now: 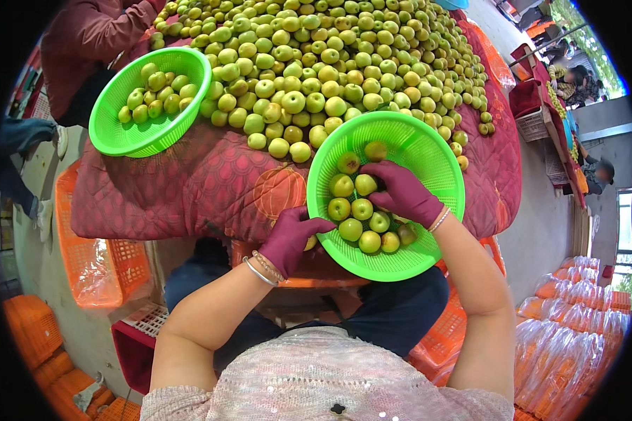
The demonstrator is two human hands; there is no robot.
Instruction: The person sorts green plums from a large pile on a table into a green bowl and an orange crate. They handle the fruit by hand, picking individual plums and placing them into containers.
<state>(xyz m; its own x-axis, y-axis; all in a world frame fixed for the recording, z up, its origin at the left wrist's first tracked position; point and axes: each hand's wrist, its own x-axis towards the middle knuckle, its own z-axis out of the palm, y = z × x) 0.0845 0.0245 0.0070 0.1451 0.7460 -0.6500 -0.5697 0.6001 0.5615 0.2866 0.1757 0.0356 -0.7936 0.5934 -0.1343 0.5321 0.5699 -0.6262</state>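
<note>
A bright green plastic colander [384,268] rests tilted at the near edge of a quilted red cover, with several green-yellow fruits inside. My right hand [403,192], in a maroon glove, reaches into it; its fingertips are at a fruit [366,184], and whether they grip it is unclear. My left hand [297,237], gloved alike, is at the colander's left rim, its thumb over the edge. Its lower fingers are partly hidden, and a fruit [310,242] shows just below that hand. A large heap of the same fruits [316,79] lies beyond the colander.
Another green colander [150,144] with fruits stands at the left of the quilted cover [205,194], near a person in a reddish-brown sleeve [97,31]. Orange plastic crates [131,263] stand below at left. Plastic-wrapped orange crates [558,347] are at lower right. More people are at far right.
</note>
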